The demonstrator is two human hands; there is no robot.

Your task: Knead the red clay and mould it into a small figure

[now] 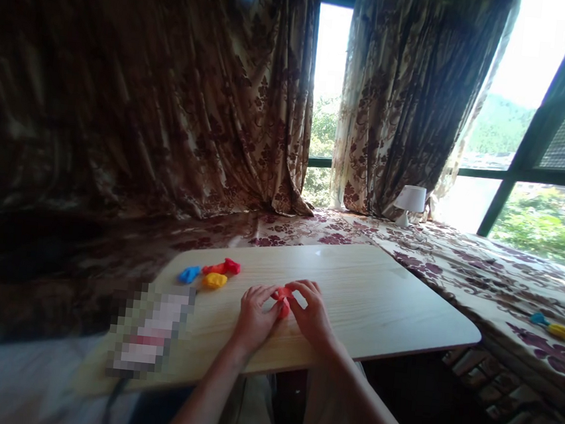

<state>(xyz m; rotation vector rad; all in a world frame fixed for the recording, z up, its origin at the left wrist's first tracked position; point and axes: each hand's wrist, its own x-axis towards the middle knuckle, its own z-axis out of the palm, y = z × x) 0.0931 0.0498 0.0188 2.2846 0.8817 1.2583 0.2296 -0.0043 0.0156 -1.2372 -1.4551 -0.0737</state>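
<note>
A soft, coral-red piece (282, 303) is pinched between the fingers of both hands above the wooden table. It looks crumpled, wide at the top with a rounded lump below; its exact kind is too small to make out. My left hand (255, 311) grips its left side with thumb and fingertips. On the opposite side, my right hand (313, 312) pinches it with thumb and index finger, the other fingers curled. To the left on the table lie a blue crumpled piece (189, 274), a yellow one (214, 281) and a red one (222, 267), close together.
A pale wood-grain table (368, 307) stands before me. At its left lies a blurred-out, pixelated object (151, 333) with a dark cable. Beyond, a floral-covered surface holds a white lamp (410, 201) and, at right, a blue-and-yellow crumpled piece (559, 331). Curtains and windows stand behind.
</note>
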